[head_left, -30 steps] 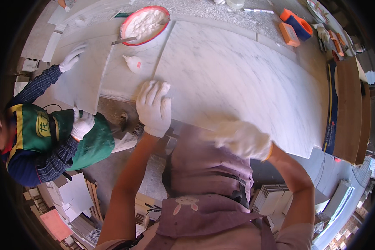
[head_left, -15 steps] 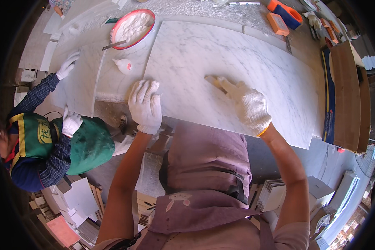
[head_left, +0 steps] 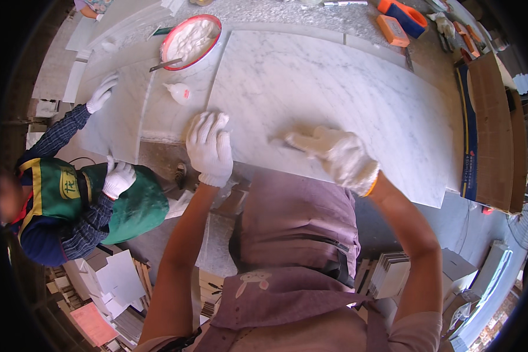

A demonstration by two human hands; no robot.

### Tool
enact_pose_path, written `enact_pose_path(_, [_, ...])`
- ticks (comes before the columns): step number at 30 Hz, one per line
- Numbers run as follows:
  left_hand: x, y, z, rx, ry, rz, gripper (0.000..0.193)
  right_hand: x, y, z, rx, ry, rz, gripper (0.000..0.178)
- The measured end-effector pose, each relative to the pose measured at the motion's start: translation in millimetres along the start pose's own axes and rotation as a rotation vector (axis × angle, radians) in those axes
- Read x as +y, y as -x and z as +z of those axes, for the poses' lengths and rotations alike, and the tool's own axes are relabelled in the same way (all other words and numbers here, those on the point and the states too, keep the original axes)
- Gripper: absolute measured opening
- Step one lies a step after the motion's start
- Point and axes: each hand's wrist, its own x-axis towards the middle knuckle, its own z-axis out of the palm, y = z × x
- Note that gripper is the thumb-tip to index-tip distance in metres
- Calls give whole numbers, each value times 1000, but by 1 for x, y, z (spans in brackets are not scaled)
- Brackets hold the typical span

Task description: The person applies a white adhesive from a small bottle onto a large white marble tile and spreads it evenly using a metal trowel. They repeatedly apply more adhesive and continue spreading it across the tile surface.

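A white marble slab [head_left: 334,76] with grey veins lies in front of me. My left hand [head_left: 210,146], in a white knit glove, rests on its near left corner, fingers laid along the edge. Over the slab's near part, my gloved right hand [head_left: 340,155] presses down with fingers pointing left. Something thin and greyish seems to lie under those fingertips, but motion blur hides what it is. A red-rimmed bowl [head_left: 216,36] of white paste stands beyond my left hand, with a flat metal blade [head_left: 165,64] across its rim. Nearer sits a small white squeeze bottle [head_left: 177,92].
At left, a co-worker in a green apron [head_left: 123,205] has gloved hands at another marble slab [head_left: 114,111]. An orange block [head_left: 393,30] and a blue-orange tool [head_left: 408,17] lie at the far right. A cardboard box [head_left: 490,135] stands at the right edge.
My right hand has moved down and slightly left across the slab, toward its near edge. My left hand stays at the corner. The co-worker's nearer hand has shifted right.
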Motion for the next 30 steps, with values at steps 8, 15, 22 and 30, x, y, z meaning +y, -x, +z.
enact_pose_path(8, [-1,3,2,-22,2,-24,36,20,15,-81,194,307,131,46])
enact_pose_path(15, [2,2,-1,-47,-37,-8,36,-38,55,-26,-54,72,-53,51])
enact_pose_path(22, [2,4,3,-35,-2,2,35,1,150,-112,417,-40,738,53])
enact_pose_path(30, [0,3,2,-47,42,2,36,20,186,-76,463,356,743,60])
